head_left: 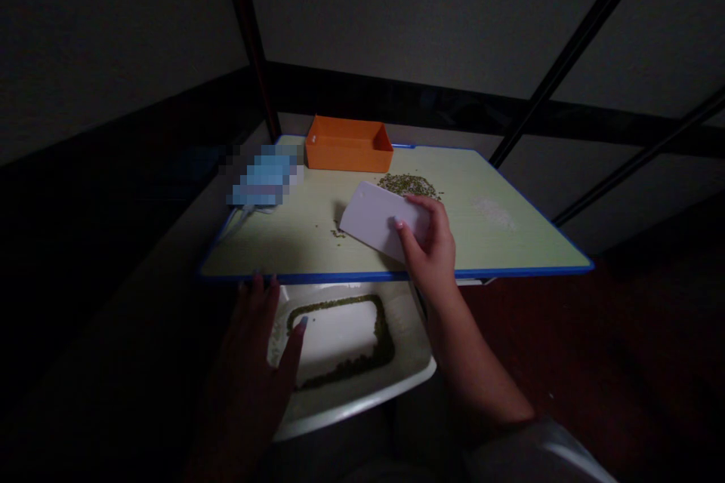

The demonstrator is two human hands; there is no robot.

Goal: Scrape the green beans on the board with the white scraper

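My right hand point(431, 245) grips a flat white plastic scraper point(377, 219) with a small hole near one corner, tilted just above the tabletop point(294, 245). Behind it lies a pile of small green beans or grains point(411, 185), partly hidden by the scraper and hand. A few loose grains point(338, 233) sit by the scraper's left edge. My left hand point(260, 339), fingers apart, is at the left side of a white basin point(362, 404) under the table's front edge. Green grains point(384, 339) line the basin's floor along its walls.
An orange open box point(348, 158) stands at the table's back. A blurred-out blue item point(266, 177) with a cord lies at the left edge. Whitish grains point(494, 213) are scattered on the right. The blue table rim point(521, 271) borders the front; a panelled wall rises behind.
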